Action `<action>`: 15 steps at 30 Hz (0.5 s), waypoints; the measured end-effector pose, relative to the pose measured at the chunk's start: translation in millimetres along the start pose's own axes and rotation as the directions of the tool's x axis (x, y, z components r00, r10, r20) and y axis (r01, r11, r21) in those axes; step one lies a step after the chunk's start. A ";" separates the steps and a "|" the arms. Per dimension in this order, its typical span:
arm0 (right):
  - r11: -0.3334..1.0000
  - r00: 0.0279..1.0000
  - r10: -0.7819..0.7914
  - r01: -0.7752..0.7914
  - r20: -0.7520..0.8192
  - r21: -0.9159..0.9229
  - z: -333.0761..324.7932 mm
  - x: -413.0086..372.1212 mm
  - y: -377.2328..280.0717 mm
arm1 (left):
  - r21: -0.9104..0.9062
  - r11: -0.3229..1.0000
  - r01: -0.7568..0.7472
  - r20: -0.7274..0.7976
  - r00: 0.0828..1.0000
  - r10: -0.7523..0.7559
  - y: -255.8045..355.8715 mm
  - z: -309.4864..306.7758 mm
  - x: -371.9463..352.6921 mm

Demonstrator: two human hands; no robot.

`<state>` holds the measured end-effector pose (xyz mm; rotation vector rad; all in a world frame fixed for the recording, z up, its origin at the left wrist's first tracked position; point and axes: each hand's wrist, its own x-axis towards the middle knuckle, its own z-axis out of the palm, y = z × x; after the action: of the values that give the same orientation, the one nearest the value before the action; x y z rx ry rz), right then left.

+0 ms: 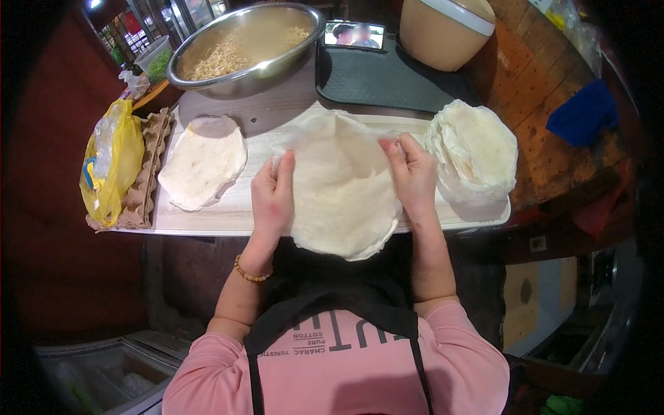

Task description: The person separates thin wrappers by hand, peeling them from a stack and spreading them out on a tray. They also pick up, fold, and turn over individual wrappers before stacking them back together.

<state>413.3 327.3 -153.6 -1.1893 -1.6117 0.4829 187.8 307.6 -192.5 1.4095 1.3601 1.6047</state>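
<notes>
A thin, round, pale dough wrapper (342, 194) spans the space between my hands, its lower edge hanging past the front of the white board (456, 220). My left hand (272, 190) pinches its left side, thumb up. Opposite, my right hand (413, 169) grips the upper right edge between thumb and fingers. To the right lies a thick stack of similar wrappers (477, 152) with ragged edges. A smaller, flatter pile of wrappers (203, 166) rests on the board at the left.
Behind the board stand a steel bowl of noodles (225, 59), a dark tray (380, 79) with a propped phone (354, 36), and a beige tub (443, 34). At left, a yellow plastic bag (121, 166) sits on an egg carton (149, 173). A blue cloth (584, 114) lies far right.
</notes>
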 end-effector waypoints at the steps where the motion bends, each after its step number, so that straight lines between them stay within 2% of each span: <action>1: 1.000 1.000 -0.002 0.002 -0.024 -0.002 -1.4 1.2 3.6 | 0.032 0.999 0.001 -0.011 1.000 -0.001 3.4 -2.1 1.3; 9: 0.996 0.988 0.083 -0.086 -0.127 -0.015 -24.6 5.8 9.5 | 0.081 0.997 0.000 -0.092 0.996 0.008 9.5 -18.5 12.1; 11: 0.997 0.972 0.042 -0.055 -0.229 -0.050 -31.8 6.7 5.5 | 0.115 0.993 -0.013 -0.122 0.992 0.027 9.1 -26.1 14.4; 14: 0.996 0.961 0.072 -0.082 -0.268 -0.029 -49.8 6.7 7.1 | 0.147 0.989 -0.005 -0.153 0.988 0.028 -6.7 -42.0 20.9; 15: 0.993 0.959 0.108 -0.118 -0.261 -0.023 -54.5 5.6 -2.1 | 0.094 0.995 0.019 -0.151 0.989 -0.005 -6.0 -44.5 20.7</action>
<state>460.9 318.2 -128.0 -1.3212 -1.3392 0.3522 139.2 314.8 -187.2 1.3545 1.5478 1.6867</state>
